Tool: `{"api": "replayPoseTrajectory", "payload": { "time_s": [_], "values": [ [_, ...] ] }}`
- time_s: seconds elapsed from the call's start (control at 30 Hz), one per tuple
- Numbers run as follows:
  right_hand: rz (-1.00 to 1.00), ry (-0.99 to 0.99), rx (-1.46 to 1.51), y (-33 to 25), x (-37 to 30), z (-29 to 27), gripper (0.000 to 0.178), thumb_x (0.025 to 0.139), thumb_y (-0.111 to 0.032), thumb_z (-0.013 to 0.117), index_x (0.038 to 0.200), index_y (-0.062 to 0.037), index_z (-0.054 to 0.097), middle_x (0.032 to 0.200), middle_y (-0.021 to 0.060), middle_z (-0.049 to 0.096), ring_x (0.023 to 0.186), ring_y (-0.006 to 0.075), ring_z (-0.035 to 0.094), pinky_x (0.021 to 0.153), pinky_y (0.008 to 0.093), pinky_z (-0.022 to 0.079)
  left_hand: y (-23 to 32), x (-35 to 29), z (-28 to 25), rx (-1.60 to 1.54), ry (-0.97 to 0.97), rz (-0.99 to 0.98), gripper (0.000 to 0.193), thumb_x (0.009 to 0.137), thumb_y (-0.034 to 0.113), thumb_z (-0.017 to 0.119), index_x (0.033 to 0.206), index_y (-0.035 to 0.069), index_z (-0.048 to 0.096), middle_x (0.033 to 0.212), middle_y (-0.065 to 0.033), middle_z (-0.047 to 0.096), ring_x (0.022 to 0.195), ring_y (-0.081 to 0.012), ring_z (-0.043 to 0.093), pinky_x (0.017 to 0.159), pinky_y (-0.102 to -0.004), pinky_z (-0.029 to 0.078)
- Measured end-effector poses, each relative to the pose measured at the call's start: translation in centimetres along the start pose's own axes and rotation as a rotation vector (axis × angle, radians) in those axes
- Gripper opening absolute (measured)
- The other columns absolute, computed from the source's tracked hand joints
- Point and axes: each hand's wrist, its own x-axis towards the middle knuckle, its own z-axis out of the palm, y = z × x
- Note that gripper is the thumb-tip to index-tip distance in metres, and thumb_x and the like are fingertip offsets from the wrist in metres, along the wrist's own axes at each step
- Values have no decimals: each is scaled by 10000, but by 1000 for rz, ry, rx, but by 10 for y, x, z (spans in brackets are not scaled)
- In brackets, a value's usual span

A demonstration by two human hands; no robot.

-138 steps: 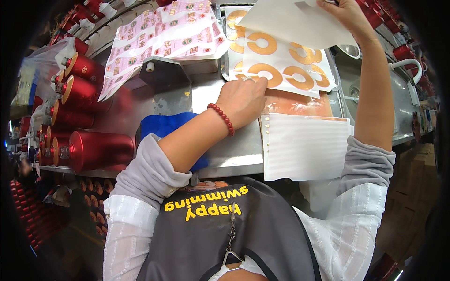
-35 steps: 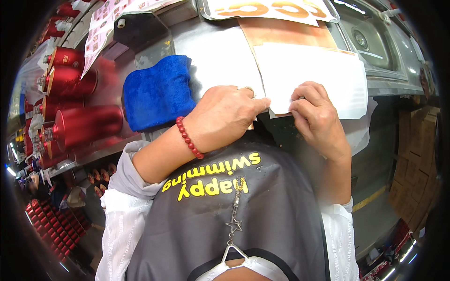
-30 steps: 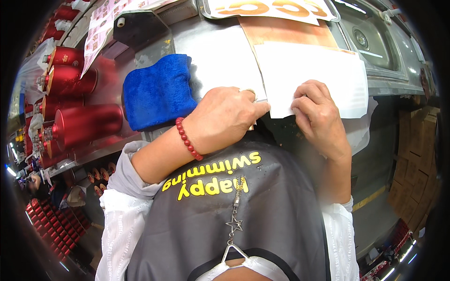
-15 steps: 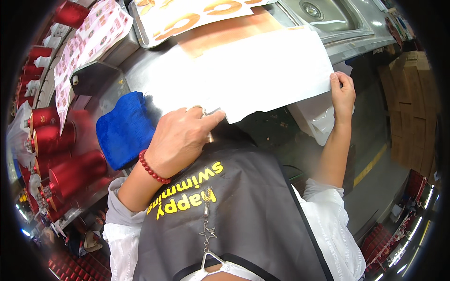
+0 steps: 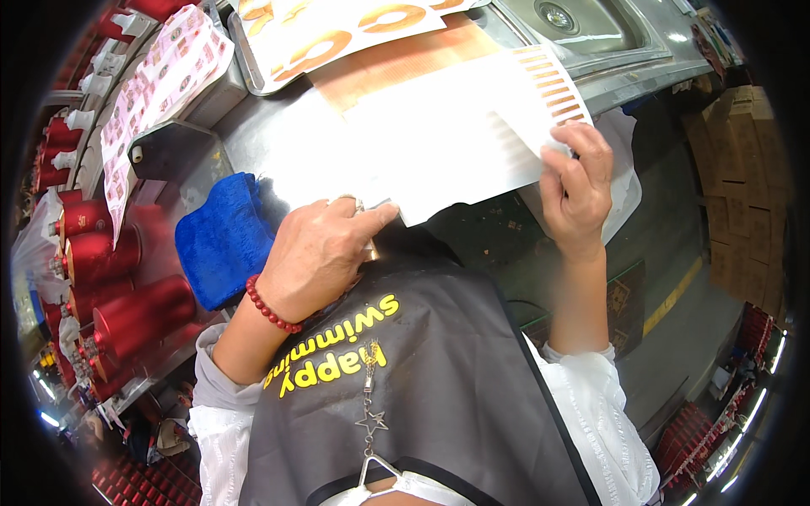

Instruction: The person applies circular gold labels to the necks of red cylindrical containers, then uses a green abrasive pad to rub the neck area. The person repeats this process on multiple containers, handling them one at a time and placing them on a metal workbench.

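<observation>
A white sheet [image 5: 439, 143] lies on the metal counter, glaring brightly. My right hand [image 5: 582, 181] pinches its right edge and folds it back to the left, where a strip of orange printed bars [image 5: 553, 88] shows. At the sheet's near left corner, my left hand [image 5: 316, 244] is closed, thumb pressed on the edge; a red bead bracelet circles that wrist. A small gold-coloured piece [image 5: 371, 250] peeks out below the left fingers, too hidden to name. Beside this hand lies a folded blue cloth [image 5: 221, 240].
Beyond the sheet are an orange sheet [image 5: 405, 63] and a tray [image 5: 245, 63] with printed sheets on it. A steel sink [image 5: 582, 29] is at the far right. Red metal canisters [image 5: 143, 312] crowd the left, near a dark upright plate [image 5: 173, 152]. Cardboard boxes [image 5: 742, 185] are stacked right.
My right hand has moved left and inward, turning back the sheet's right edge, so the orange bars now show. My left hand has stayed almost in place.
</observation>
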Motion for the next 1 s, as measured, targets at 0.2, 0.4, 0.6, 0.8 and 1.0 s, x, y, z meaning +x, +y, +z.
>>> {"api": "replayPoseTrajectory", "payload": {
  "time_s": [0.2, 0.4, 0.6, 0.8, 1.0],
  "values": [
    [718, 410, 704, 32, 27, -45, 99, 920, -10, 642, 1011, 26, 659, 1125, 108, 688, 1083, 226, 642, 980, 362, 501, 1, -1, -2, 0, -32, -14, 431, 723, 42, 739, 1143, 128, 698, 720, -118, 568, 678, -313, 618, 611, -416, 502],
    [1108, 710, 914, 163, 2, -126, 271, 920, -87, 674, 1167, 24, 658, 1143, 120, 681, 1056, 246, 664, 872, 373, 555, 1, 4, -3, -18, -70, -46, 425, 730, 35, 714, 1141, 142, 706, 725, -124, 565, 687, -324, 613, 615, -427, 494],
    [1218, 1031, 733, 259, -108, -210, 335, 937, -16, 614, 1247, 101, 570, 1216, 209, 627, 1090, 368, 639, 905, 535, 581, 3, 8, -4, -3, -123, -84, 477, 752, -47, 680, 1197, 118, 721, 732, -87, 659, 661, -264, 601, 619, -370, 489],
    [1285, 1092, 356, 347, -218, -189, 295, 906, 9, 609, 1172, 134, 578, 1141, 258, 622, 962, 398, 667, 736, 563, 626, 9, 12, -6, -26, -128, -139, 453, 752, -26, 682, 1169, 143, 738, 689, -120, 557, 646, -296, 588, 603, -399, 481],
    [1341, 1098, 373, 426, -237, -95, 206, 894, 40, 580, 1083, 113, 621, 1066, 237, 641, 906, 389, 679, 683, 542, 625, 18, 16, -11, -22, -140, -179, 466, 773, -34, 670, 1209, 124, 719, 755, -117, 633, 663, -291, 598, 612, -391, 486]
  ]
}}
